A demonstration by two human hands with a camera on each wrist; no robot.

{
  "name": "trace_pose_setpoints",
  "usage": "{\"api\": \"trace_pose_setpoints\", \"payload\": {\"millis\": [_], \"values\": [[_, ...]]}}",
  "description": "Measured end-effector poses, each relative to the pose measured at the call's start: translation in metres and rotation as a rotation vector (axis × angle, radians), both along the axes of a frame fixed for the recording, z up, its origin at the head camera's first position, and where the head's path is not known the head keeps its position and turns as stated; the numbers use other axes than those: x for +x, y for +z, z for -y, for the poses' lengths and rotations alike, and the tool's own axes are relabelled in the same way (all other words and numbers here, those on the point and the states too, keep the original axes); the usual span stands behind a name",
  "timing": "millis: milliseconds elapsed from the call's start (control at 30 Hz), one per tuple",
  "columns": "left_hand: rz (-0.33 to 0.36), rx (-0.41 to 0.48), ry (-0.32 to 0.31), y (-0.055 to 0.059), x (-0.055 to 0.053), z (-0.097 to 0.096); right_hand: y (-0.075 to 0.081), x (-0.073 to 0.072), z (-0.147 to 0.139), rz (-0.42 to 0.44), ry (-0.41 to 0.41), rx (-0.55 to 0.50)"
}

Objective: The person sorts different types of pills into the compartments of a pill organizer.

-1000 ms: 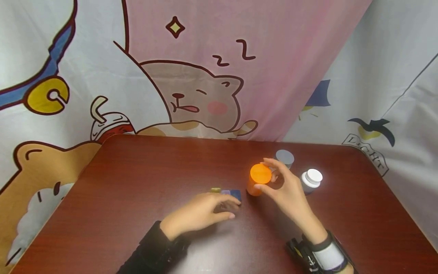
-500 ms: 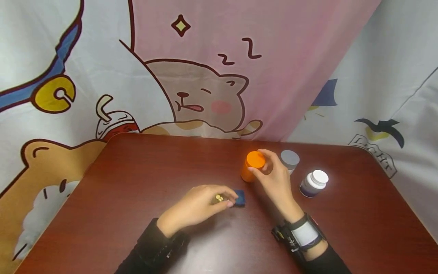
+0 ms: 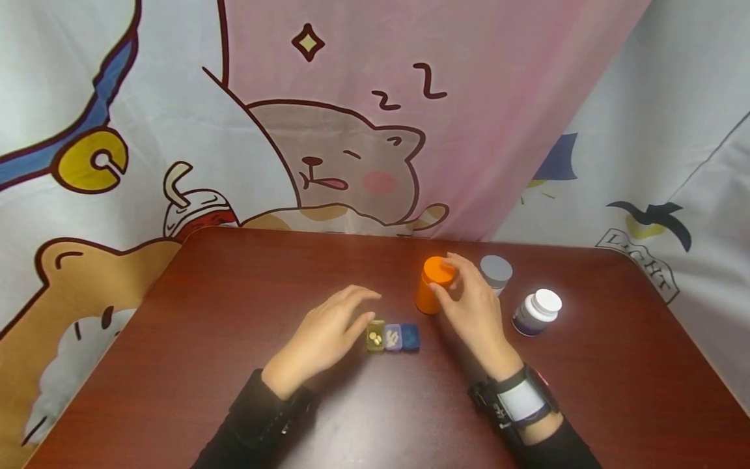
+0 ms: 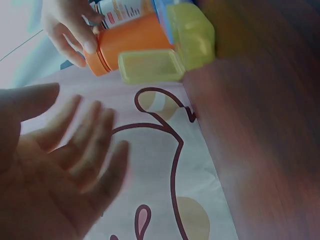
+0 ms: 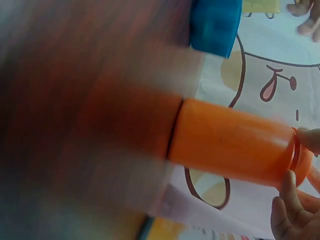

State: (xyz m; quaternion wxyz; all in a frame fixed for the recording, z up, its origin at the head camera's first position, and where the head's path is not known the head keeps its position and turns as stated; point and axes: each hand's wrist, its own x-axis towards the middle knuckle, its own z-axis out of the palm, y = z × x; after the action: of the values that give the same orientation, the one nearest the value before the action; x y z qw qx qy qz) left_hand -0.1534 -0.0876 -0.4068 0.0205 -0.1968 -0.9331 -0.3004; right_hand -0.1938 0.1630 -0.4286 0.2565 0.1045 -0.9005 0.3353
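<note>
My right hand (image 3: 476, 312) pinches an orange pill bottle (image 3: 428, 293) near its cap, thumb on one side and fingers on the other. The bottle stands upright on the table, behind the pill box. In the right wrist view, the fingers circle the ridged top of the orange bottle (image 5: 230, 142). The small pill box (image 3: 411, 337) has yellow, purple and blue compartments. Yellowish tablets (image 3: 375, 338) lie in the yellow one and white pills (image 3: 392, 337) in the purple one. Beside the yellow end, my left hand (image 3: 325, 335) hovers with fingers extended, holding nothing. The yellow lid (image 4: 152, 66) stands open.
A grey-lidded bottle (image 3: 495, 270) stands behind my right hand, partly hidden by it. To its right is a white bottle (image 3: 537, 311) with a white cap. The brown table (image 3: 263, 273) ends at a cartoon-printed cloth (image 3: 351, 163).
My right hand has moved the orange bottle slightly back and left, away from the other bottles. My left hand has drawn off the pill box to the left, uncovering its compartments.
</note>
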Motion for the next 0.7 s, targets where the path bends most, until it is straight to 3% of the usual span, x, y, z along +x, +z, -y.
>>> {"api": "trace_pose_setpoints", "payload": {"millis": [133,267,533,700], "values": [[0.017,-0.072,-0.01,-0.003,-0.002,0.002,0.007,0.008,0.001,-0.095,-0.004,0.051],[0.012,-0.134,-0.065,-0.004,-0.002,0.004,0.015,0.022,0.01,-0.157,0.108,0.113],[-0.014,-0.231,-0.205,-0.004,0.003,0.006,0.012,0.048,0.03,0.111,0.397,0.532],[-0.026,-0.279,-0.23,-0.004,0.008,0.005,0.006,0.058,0.034,0.157,0.517,0.653]]}}
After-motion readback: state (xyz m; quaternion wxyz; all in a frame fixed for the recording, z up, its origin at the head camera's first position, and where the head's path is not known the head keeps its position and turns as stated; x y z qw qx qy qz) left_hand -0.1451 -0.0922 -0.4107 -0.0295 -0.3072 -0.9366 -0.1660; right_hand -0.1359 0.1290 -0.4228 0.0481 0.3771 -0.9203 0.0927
